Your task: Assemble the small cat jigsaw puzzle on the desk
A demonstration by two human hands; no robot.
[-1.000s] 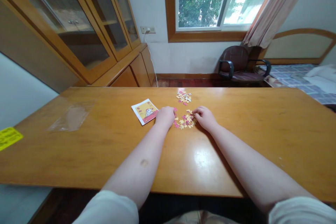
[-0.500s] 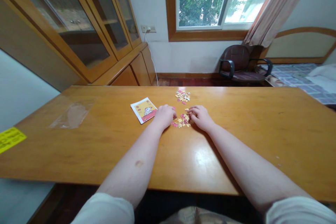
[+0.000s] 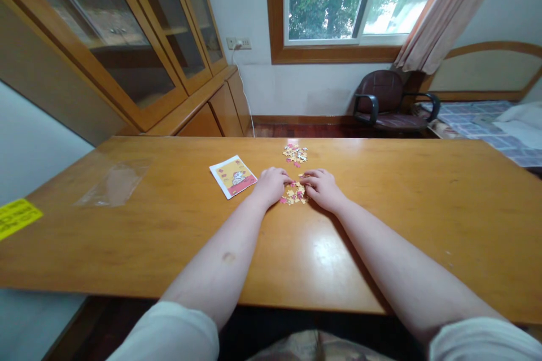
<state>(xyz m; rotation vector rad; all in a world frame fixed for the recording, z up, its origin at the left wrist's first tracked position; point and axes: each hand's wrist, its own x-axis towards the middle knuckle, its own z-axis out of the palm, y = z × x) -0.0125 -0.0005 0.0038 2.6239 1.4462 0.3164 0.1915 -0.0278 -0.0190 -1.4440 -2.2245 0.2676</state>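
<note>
My left hand point(image 3: 272, 186) reaches in from the left to a loose pile of small jigsaw puzzle pieces point(image 3: 295, 196), yellow and pink. Its fingers are bent together at a pink piece on the pile's upper edge. On the pile's right side rests my right hand point(image 3: 322, 189), fingers curved and slightly apart, the tips touching pieces. Part of the pile is hidden under both hands. Farther back lies a second heap of puzzle pieces point(image 3: 295, 153). Left of my left hand is a picture card point(image 3: 232, 176) with a white cartoon figure on yellow and pink.
The wooden table point(image 3: 178, 237) carries a clear plastic bag point(image 3: 116, 183) at the left and a yellow sticker point(image 3: 19, 218) at its left edge. Beyond stand a glass-door cabinet point(image 3: 182, 87), a brown armchair point(image 3: 383, 101) and a bed point(image 3: 470, 118).
My left hand has shifted right, closer to my right hand, its fingertips now at the pile's upper edge. The right hand has moved slightly left. The view has tilted a little.
</note>
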